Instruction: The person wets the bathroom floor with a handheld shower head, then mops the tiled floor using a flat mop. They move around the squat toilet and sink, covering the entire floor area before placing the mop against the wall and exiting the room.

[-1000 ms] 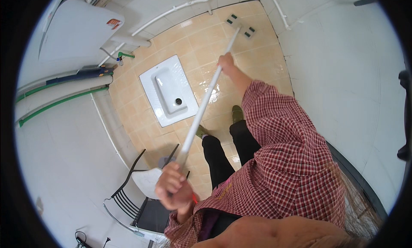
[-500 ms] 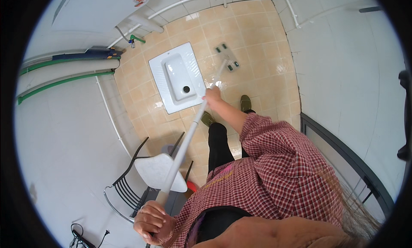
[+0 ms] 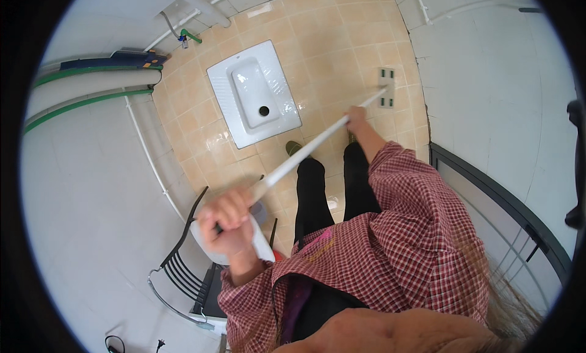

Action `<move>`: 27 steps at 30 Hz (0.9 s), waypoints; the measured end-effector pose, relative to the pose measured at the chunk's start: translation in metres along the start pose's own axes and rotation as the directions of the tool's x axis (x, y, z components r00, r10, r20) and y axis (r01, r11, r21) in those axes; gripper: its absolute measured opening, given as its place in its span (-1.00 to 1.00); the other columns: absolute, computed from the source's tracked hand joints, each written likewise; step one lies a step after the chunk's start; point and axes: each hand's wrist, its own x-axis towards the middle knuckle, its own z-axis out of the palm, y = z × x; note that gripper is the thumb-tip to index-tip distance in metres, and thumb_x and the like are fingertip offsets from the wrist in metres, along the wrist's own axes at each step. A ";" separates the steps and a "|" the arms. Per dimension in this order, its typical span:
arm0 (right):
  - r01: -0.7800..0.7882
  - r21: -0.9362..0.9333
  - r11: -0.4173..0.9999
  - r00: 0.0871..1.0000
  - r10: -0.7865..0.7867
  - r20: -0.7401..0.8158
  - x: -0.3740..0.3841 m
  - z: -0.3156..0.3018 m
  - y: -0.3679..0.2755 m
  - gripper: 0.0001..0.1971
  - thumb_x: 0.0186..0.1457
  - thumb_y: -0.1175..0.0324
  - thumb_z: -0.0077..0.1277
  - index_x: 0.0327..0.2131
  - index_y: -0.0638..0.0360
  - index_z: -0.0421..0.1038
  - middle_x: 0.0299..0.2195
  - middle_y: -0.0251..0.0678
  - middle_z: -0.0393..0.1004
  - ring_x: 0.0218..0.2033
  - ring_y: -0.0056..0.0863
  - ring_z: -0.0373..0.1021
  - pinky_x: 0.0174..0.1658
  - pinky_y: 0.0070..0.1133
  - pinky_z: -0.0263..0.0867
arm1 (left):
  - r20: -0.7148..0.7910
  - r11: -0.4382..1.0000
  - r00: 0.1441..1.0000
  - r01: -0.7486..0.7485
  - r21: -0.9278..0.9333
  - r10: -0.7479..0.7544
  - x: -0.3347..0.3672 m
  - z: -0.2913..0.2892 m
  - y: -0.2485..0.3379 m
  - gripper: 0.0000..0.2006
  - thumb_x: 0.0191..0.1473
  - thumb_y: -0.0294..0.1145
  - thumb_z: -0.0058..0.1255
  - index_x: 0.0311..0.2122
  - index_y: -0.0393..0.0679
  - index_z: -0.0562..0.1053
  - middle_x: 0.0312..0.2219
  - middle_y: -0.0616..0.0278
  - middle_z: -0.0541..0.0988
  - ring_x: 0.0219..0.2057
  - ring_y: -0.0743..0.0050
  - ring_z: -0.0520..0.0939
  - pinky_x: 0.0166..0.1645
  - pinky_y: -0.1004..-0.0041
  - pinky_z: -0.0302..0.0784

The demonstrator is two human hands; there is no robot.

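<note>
A long white-handled flat mop (image 3: 311, 147) slants across the view, its handle running from lower left to upper right. My left hand (image 3: 227, 216) is closed round the top end of the handle, slightly blurred. Farther down the shaft, my right hand (image 3: 356, 118) grips it with the arm stretched forward. The flat mop head (image 3: 386, 88), pale with dark green clips, lies on the tiled floor near the right wall. To the left of it, a white squat toilet (image 3: 282, 118) is set into the floor.
A black chair (image 3: 183, 264) with a white seat stands at lower left. Green-edged rolls (image 3: 91, 95) lean along the left wall. A pipe valve (image 3: 185, 40) is at the far left, and a dark-framed door (image 3: 500, 197) is at right. Beige tiles (image 3: 329, 54) surround the toilet.
The mop head has moved right, from beside the toilet toward the right wall, and turned. My left hand has risen forward and my right hand has shifted right, both still gripping.
</note>
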 end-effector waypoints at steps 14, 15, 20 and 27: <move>-0.462 0.682 0.567 0.887 0.297 0.355 -0.107 0.131 -0.098 -0.62 0.06 0.51 -0.32 -0.03 0.27 -0.09 -0.25 0.01 0.28 -0.50 -0.26 0.43 -0.54 -0.20 0.38 | 0.073 0.964 0.981 -0.193 0.185 0.182 0.029 0.033 0.113 -0.58 0.04 -0.34 -0.25 -0.84 0.03 0.07 -0.93 0.40 0.12 -0.83 0.64 0.07 -0.63 0.56 0.04; -0.463 0.684 0.564 0.887 0.290 0.361 -0.115 0.140 -0.103 -0.62 0.06 0.50 -0.31 -0.03 0.28 -0.08 -0.25 0.00 0.27 -0.49 -0.27 0.42 -0.55 -0.23 0.37 | 0.073 0.965 0.978 -0.207 0.164 0.198 0.027 0.037 0.115 -0.58 0.04 -0.33 -0.25 -0.84 0.03 0.06 -0.93 0.40 0.12 -0.83 0.65 0.07 -0.64 0.58 0.03; -0.544 0.612 0.575 0.799 0.132 0.586 -0.175 0.195 -0.117 -0.64 0.07 0.46 -0.26 -0.05 0.24 -0.05 -0.26 -0.06 0.23 -0.49 -0.29 0.41 -0.63 -0.31 0.31 | 0.026 0.831 0.877 -0.464 0.307 0.480 -0.047 0.027 0.142 -0.55 0.02 -0.35 -0.23 -0.87 0.07 0.03 -0.93 0.46 0.10 -0.85 0.69 0.03 -0.65 0.62 0.03; -0.434 0.655 0.619 0.841 0.016 0.542 -0.221 0.140 -0.101 -0.78 0.00 0.48 -0.14 -0.26 0.19 0.11 -0.51 -0.17 0.27 -0.56 -0.38 0.32 -0.65 -0.49 0.21 | 0.142 0.898 0.897 -0.432 0.086 0.418 -0.083 0.028 0.167 -0.56 0.03 -0.34 -0.26 -0.85 0.05 0.03 -0.93 0.45 0.12 -0.85 0.68 0.05 -0.65 0.62 0.04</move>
